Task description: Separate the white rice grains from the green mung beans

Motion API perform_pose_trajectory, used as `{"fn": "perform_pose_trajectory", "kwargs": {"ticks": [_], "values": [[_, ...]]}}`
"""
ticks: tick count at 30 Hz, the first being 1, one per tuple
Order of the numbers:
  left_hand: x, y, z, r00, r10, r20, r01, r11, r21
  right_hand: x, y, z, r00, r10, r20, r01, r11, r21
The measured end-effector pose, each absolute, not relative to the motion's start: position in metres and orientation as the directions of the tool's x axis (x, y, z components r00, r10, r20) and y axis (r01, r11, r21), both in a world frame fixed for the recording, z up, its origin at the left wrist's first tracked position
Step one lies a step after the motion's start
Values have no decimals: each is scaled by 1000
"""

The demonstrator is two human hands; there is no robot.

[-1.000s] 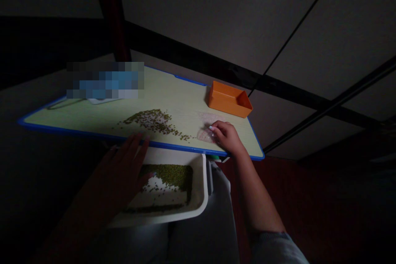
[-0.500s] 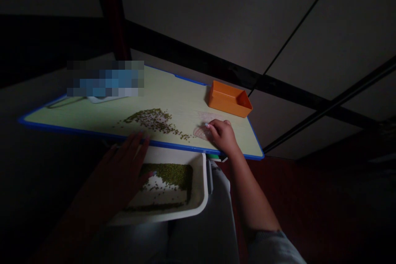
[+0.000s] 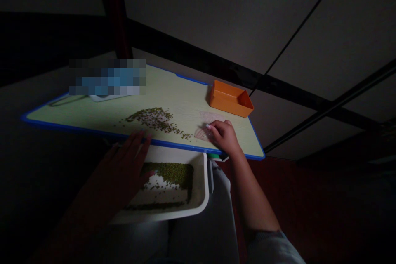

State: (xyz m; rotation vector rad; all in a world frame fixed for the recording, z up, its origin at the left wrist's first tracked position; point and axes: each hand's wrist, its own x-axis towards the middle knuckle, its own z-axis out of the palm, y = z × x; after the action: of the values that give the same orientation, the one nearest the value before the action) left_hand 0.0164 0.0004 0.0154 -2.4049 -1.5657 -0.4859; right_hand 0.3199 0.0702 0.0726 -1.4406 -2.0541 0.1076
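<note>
Right hand (image 3: 223,137): fingers pinching a clear scraper (image 3: 202,133) beside green beans (image 3: 154,117). Left hand (image 3: 123,165): open, steadying white tray (image 3: 198,202) below counter (image 3: 173,95) edge.

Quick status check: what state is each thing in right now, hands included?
Left hand: open, flat on the white tray's rim.
Right hand: fingers curled on a pale pink piece.
White tray: below the table edge, partly filled with green grains.
Grain pile: scattered loose on the table.
Orange box: upright, looks empty.
</note>
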Motion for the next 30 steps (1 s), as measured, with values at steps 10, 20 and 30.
{"fn": "perform_pose_trajectory", "kwargs": {"ticks": [10, 20, 30], "values": [[18, 0, 19, 368, 854, 369, 921, -390, -15, 319, 73, 71, -220, 866, 449, 850, 396, -348], [19, 0, 18, 374, 848, 375, 921, -387, -43, 315, 73, 73, -248, 868, 430, 847, 410, -338], [17, 1, 18, 381, 843, 381, 916, -400, -30, 322, 67, 74, -200, 871, 449, 781, 418, -464]]}}
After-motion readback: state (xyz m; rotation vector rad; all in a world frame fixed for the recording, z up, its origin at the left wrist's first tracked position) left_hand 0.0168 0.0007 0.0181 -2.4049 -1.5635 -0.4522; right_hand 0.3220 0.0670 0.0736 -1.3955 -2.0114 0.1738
